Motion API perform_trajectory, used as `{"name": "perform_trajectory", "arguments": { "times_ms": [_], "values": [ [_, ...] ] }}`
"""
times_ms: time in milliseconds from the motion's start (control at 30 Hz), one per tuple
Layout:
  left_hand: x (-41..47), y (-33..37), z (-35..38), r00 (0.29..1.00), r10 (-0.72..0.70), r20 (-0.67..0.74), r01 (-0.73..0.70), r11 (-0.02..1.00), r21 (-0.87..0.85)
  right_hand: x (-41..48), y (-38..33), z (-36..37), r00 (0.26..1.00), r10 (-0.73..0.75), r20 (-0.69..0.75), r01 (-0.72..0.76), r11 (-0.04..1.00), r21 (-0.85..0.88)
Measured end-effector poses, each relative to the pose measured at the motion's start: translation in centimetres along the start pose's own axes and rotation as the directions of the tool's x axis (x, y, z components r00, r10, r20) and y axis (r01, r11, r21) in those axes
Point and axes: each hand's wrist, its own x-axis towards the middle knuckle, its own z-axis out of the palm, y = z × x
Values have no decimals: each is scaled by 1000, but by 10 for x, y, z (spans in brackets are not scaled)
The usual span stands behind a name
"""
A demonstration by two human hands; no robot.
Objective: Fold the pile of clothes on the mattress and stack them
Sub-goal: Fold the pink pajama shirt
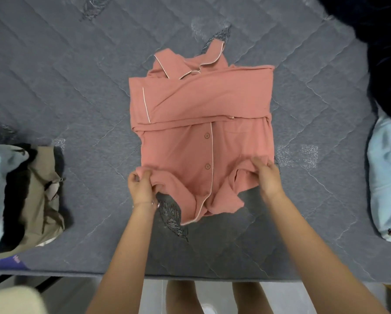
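Note:
A pink button-up shirt [201, 123] with white piping lies on the grey quilted mattress [76, 91], its sleeves folded across the chest and its collar at the far end. My left hand [142, 186] grips the shirt's near left hem corner in curled fingers. My right hand [267, 175] pinches the near right hem, lifting it a little off the mattress. The hem between both hands is bunched and hangs in folds.
A stack of folded clothes [33, 200] in khaki, black and light blue sits at the left edge. A light blue garment [387, 177] and a dark pile [385, 53] lie at the right. The mattress's near edge [190, 276] runs just above my legs.

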Motion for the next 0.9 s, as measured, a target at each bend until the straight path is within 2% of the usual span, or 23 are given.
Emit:
{"name": "perform_trajectory", "arguments": {
  "times_ms": [200,300,533,633,733,833,900],
  "values": [
    [49,77,65,995,-45,84,66,961,-270,49,-66,40,998,10,-55,11,928,374],
    [76,118,97,994,-29,107,72,903,-424,78,-98,54,997,-25,-75,57,882,468],
    [124,165,144,995,-6,98,51,883,-466,130,-158,77,975,-133,-179,202,866,457],
    [139,186,153,992,35,120,39,822,-568,144,-179,81,959,-195,-203,270,846,460],
    [152,203,159,983,82,167,35,798,-601,160,-197,81,956,-242,-168,292,848,443],
    [158,195,170,967,110,229,3,895,-445,168,-199,92,956,-292,10,277,917,287],
    [157,179,174,957,195,215,-129,950,-286,168,-189,100,938,-346,32,336,926,173]
  ]
}}
